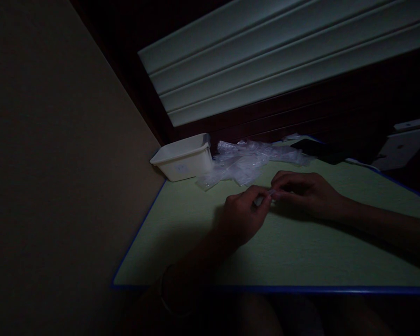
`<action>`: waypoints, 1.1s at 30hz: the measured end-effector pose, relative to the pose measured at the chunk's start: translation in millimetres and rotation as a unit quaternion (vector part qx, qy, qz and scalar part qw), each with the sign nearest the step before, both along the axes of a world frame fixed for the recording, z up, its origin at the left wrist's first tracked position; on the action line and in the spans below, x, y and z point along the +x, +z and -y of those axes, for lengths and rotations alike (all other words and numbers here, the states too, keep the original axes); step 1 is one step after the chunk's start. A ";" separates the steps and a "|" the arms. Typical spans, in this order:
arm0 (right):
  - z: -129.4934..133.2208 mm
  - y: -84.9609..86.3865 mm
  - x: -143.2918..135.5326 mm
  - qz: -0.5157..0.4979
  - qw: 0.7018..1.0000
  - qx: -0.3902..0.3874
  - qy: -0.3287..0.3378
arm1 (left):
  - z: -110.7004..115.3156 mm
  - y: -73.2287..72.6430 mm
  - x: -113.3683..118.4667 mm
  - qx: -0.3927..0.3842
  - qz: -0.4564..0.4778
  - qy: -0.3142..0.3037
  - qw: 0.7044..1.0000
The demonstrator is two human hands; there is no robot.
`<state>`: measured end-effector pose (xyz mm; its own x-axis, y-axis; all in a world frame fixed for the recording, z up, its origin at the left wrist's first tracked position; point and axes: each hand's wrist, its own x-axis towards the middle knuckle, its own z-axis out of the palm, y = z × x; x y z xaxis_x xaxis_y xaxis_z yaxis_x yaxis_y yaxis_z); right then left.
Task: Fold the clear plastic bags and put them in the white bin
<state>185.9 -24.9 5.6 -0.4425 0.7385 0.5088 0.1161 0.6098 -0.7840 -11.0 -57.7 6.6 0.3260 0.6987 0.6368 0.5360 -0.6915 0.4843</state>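
Note:
My left hand (243, 214) and my right hand (306, 192) meet over the middle of the light green table (196, 252). Between their fingertips, both pinch a small clear plastic bag (272, 192), mostly covered by the fingers. Its contents, if any, are too dark and small to make out. Just beyond the hands lies a loose pile of clear plastic bags (248, 161). To the left of that pile stands a white plastic bin (185, 163) with a small label on its front; its inside is hidden from this angle.
A wall (73, 163) rises along the table's left side. Behind the table is a dark panel with pale slats (283, 51). A dark flat object (320, 150) lies at the back right, near a white box-like thing (399, 147). Blue edging (301, 290) borders the table. The light is dim.

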 end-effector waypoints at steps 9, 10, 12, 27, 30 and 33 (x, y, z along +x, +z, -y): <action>-0.2 0.8 2.3 -0.005 1.000 -0.005 -0.009 | -0.9 -3.5 2.4 -0.088 0.084 -0.049 0.991; -0.4 0.4 2.5 -0.008 1.000 -0.003 -0.011 | -0.9 -3.3 2.4 -0.089 0.082 -0.049 0.991; -1.0 -0.4 2.9 -0.012 1.000 0.004 -0.009 | -1.0 -2.7 2.2 -0.085 0.077 -0.045 0.992; 0.5 1.4 1.9 -0.013 1.000 -0.003 0.016 | -6.3 -2.2 0.0 0.016 0.068 -0.042 0.997; 0.5 1.4 1.5 -0.015 1.000 0.002 0.003 | -5.8 -2.1 -0.3 0.038 0.052 -0.044 0.997; 1.3 1.7 1.5 -0.013 1.000 0.005 0.002 | -5.6 -2.1 -0.1 0.051 0.047 -0.044 0.997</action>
